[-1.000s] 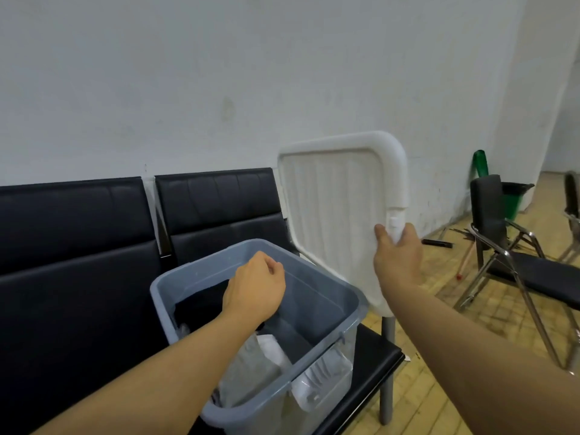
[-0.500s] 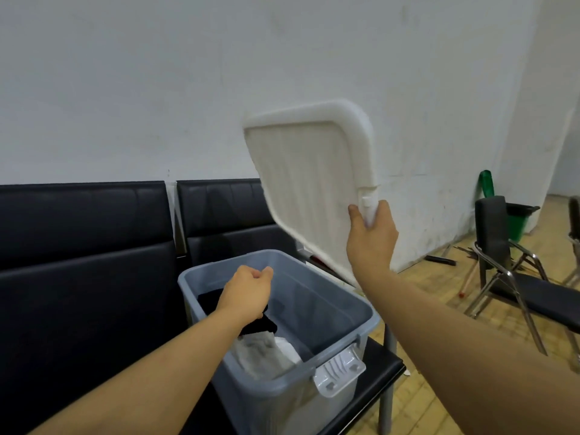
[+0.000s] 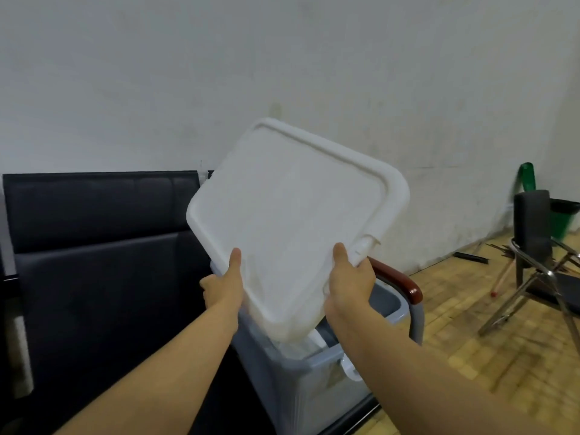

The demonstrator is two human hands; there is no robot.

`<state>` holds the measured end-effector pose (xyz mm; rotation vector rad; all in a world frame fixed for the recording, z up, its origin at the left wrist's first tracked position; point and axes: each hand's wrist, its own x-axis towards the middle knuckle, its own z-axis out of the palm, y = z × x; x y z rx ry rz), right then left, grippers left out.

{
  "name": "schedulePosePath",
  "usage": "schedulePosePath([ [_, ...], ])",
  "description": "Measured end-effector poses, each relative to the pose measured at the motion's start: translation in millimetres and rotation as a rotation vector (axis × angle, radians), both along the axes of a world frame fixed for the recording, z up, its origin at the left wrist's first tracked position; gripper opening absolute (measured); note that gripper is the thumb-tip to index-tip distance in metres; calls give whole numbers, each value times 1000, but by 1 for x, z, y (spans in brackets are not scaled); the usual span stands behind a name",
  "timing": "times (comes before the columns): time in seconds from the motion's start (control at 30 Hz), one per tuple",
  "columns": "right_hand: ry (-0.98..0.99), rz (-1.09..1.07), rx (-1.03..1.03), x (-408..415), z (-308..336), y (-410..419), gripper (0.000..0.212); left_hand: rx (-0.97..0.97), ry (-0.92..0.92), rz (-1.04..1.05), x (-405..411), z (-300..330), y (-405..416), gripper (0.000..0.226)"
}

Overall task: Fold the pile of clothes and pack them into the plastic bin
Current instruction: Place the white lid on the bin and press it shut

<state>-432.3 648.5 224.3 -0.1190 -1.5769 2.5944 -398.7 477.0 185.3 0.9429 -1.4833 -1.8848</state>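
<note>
A white plastic lid (image 3: 292,215) is tilted above the grey plastic bin (image 3: 301,390), top face toward me. My left hand (image 3: 224,285) grips its near left edge, thumb on top. My right hand (image 3: 348,279) grips the near right edge beside the lid's latch notch, thumb on top. The bin stands on the black seat, with a white latch (image 3: 348,368) on its front wall. The lid hides most of the bin's inside; only a bit of white cloth (image 3: 298,346) shows under the lid's low corner.
A row of black padded seats (image 3: 100,246) runs along the white wall, ending in a brown armrest (image 3: 398,279). On the wooden floor at the right stand a black metal-framed chair (image 3: 539,246) and a green bin (image 3: 561,221).
My left hand came out of the bin and took hold of the lid's left edge. The lid swung down and flipped, top face toward me, held over the bin by both hands.
</note>
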Motion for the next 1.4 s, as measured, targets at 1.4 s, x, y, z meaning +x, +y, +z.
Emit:
schedulePosePath([
  [1.4,-268,-118,1386,-100,-120,55,79,-569,-691,-154,-51,-73,32,77],
])
